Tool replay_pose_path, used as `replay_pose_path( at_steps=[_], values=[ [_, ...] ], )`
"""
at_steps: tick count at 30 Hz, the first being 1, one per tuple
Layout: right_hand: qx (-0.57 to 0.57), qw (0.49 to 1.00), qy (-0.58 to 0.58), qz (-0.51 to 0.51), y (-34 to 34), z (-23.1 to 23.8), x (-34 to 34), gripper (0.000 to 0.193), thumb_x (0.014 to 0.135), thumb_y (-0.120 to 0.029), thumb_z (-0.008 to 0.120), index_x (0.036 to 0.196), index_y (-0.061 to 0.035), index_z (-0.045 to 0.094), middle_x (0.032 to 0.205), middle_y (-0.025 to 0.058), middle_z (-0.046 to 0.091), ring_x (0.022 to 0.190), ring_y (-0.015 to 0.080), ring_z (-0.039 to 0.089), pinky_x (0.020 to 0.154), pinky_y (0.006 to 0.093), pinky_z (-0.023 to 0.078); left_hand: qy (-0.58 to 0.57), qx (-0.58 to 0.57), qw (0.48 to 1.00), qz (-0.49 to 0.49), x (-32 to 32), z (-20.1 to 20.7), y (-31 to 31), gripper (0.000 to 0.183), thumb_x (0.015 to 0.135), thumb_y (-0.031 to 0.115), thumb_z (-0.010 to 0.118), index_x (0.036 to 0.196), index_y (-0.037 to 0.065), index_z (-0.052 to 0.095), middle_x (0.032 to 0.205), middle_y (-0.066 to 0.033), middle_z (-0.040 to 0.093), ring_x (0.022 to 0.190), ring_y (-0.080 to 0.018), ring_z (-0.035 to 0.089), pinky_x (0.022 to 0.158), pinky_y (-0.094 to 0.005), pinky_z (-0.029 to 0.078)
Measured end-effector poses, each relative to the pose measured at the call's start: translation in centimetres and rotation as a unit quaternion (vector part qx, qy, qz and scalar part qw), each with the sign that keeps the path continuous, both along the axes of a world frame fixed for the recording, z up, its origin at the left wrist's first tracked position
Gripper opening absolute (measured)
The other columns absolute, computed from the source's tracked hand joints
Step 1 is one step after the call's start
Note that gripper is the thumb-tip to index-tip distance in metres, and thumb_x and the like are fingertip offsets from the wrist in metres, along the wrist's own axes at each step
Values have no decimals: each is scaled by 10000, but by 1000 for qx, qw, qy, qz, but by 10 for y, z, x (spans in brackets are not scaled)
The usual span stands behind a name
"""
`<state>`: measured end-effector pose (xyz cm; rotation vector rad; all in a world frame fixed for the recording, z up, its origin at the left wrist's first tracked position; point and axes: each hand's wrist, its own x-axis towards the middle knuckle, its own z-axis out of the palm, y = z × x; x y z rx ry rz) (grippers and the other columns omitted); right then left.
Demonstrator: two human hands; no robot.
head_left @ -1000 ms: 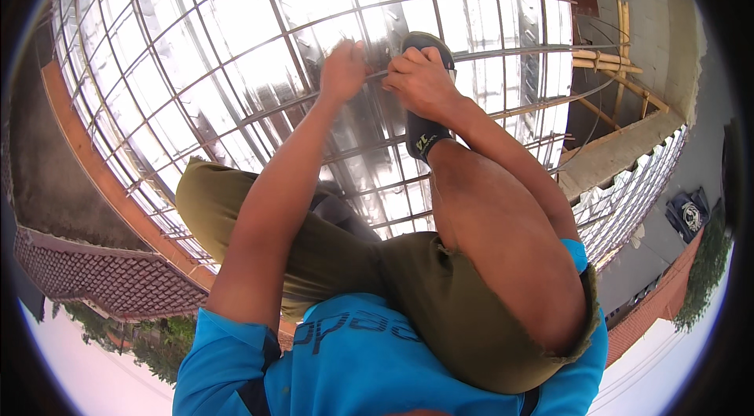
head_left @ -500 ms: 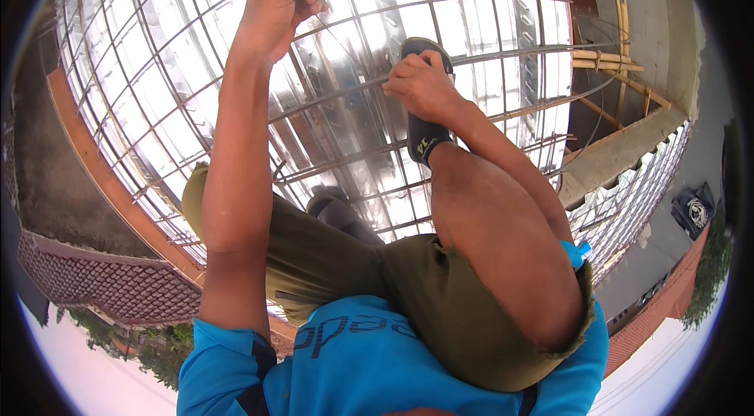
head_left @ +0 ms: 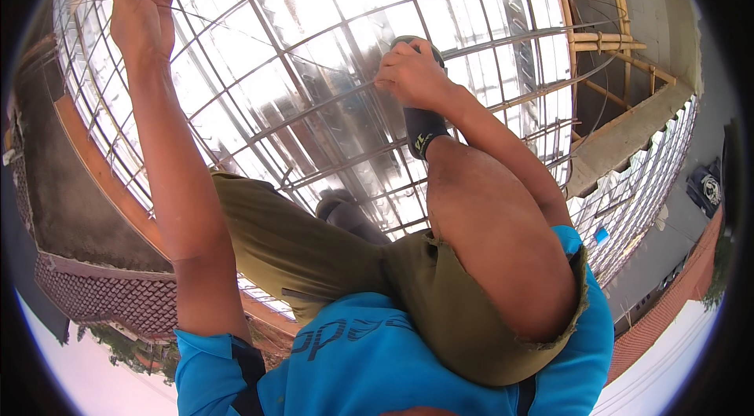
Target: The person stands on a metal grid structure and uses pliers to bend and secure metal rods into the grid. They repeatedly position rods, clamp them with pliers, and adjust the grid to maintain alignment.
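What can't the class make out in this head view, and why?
In the head view:
- Left hand: some fingertips, cut off by the top edge.
- Right hand: its grasp, hidden by its own curled fingers.
- Shoe: partly covered by that hand.
- Dark bundle: too small to identify.

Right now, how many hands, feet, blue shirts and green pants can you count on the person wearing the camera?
Hands: 2, left hand and right hand
Feet, in dark footwear: 2, left foot and right foot
Blue shirt: 1
Green pants: 1
Total: 6
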<state>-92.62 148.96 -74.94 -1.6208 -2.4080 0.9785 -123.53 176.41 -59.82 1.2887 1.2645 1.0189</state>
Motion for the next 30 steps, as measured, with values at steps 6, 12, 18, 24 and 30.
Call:
replay_pose_path(
  at_steps=[6, 12, 18, 24, 30],
  values=[
    [-43, 999, -3, -25, 6, 3, 1, 153, 1003, -275, 696, 1007, -215, 837, 1094, -45, 714, 1191, 204, 577, 1172, 532, 289, 186, -260, 946, 48, -28, -82, -104, 1199, 929, 868, 520, 1661, -44, 255, 1638, -332, 386, 1469, -426, 517, 1212, -534, 409],
    [15, 1000, -7, -4, -8, -4, 1, 102, 973, -258, 741, 994, -206, 826, 1029, -50, 720, 1125, 193, 594, 1137, 504, 322, 450, -229, 781, -367, 47, -144, -212, 717, 1042, 630, 601, 1336, -11, 732, 1246, -209, 763, 1179, -368, 720, 1059, -453, 538],
    [47, 999, -5, 2, -10, -1, 1, 95, 982, -231, 733, 1018, -193, 813, 992, -32, 688, 1083, 199, 602, 1112, 498, 335, 330, -320, 796, -393, 78, -234, -222, 571, 1083, 509, 614, 1106, -28, 808, 884, -150, 791, 847, -262, 761, 855, -417, 568],
    [-12, 998, -47, -28, 14, -3, 0, 101, 993, -243, 720, 997, -189, 805, 1012, -14, 711, 1091, 213, 615, 1022, 475, 355, 312, -269, 851, -327, 90, -229, -236, 456, 1092, 366, 645, 957, -40, 802, 769, -164, 739, 761, -200, 726, 753, -397, 539],
    [-119, 977, -175, 19, 56, -25, -25, 178, 973, -336, 745, 1008, -172, 807, 1040, 4, 783, 1113, 228, 657, 1004, 483, 371, 314, -252, 866, -297, 90, -213, -241, 494, 1049, 450, 670, 947, -13, 807, 692, -164, 699, 672, -242, 691, 704, -423, 529]
  ],
)
